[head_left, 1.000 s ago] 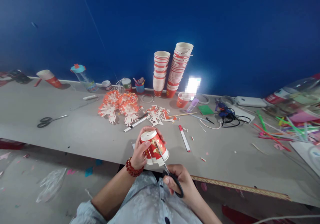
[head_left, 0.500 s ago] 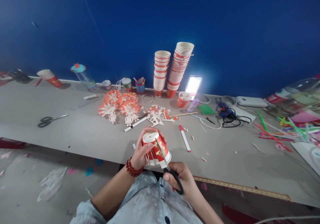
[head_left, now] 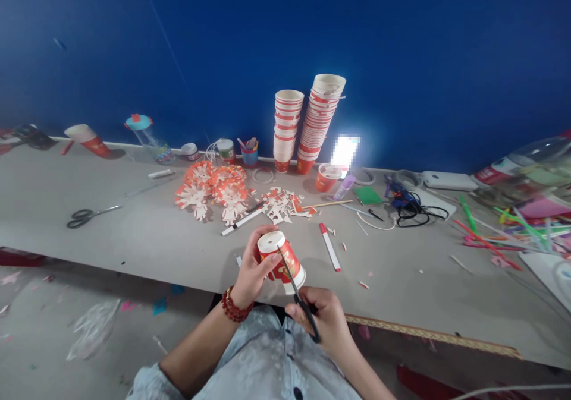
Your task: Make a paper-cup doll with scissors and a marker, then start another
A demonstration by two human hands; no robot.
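A red and white paper cup (head_left: 289, 258), its base turned up toward me and its wall partly slit, is gripped by my left hand (head_left: 255, 264). The thumb presses on the cup's side and the other fingers wrap behind it. My right hand (head_left: 325, 317) is closed on the black handles of a pair of scissors (head_left: 307, 312). Their blades lie along the cup's side, with the tip near the base rim. Beyond the cup lies a pile of red and white paper scraps (head_left: 281, 202), beside several cut-out paper figures with orange fringes (head_left: 214, 187).
Two tall stacks of paper cups (head_left: 317, 123) stand against the blue wall. A red marker (head_left: 329, 246) lies right of the cup. Another pair of scissors (head_left: 91, 214) is at the left. A glue gun with a black cord (head_left: 404, 202) and bright straws (head_left: 508, 233) are at the right.
My left hand has shifted its hold, with the thumb now farther across the cup, which has turned slightly. The scissors' handles have moved a little in my right hand.
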